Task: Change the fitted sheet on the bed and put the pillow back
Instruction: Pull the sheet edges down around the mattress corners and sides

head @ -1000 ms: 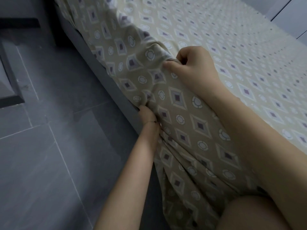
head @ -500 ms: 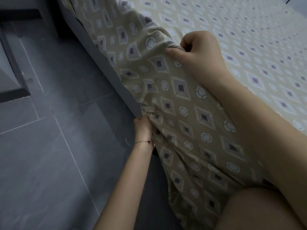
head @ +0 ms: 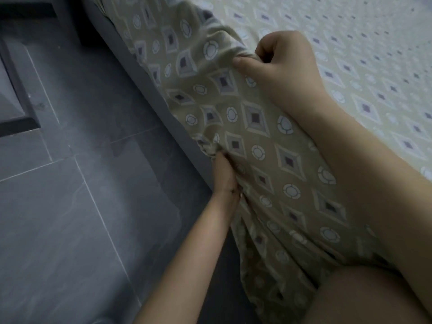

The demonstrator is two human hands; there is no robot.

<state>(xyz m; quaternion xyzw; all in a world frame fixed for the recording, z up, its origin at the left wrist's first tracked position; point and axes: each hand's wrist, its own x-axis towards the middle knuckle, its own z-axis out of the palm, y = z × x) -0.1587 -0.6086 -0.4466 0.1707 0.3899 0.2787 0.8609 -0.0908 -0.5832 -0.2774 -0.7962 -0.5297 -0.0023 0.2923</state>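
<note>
A beige fitted sheet [head: 268, 141] patterned with diamonds and circles covers the mattress top and hangs down its left side. My right hand [head: 282, 66] grips a bunched fold of the sheet at the mattress's upper edge, thumb pressed along the fabric. Lower down, my left hand [head: 225, 170] holds the sheet's gathered hem at the bottom edge of the mattress, its fingers hidden in the folds. No pillow is in view.
The grey bed frame [head: 140, 73] runs diagonally along the sheet's lower edge. Grey floor tiles [head: 70, 206] fill the left side. A dark piece of furniture [head: 16, 94] stands at the far left. My knee [head: 364, 298] presses against the hanging sheet at the bottom right.
My left hand has slid down and toward me along the sheet's hem. The right hand keeps its grip at the mattress edge while the view shifts slightly.
</note>
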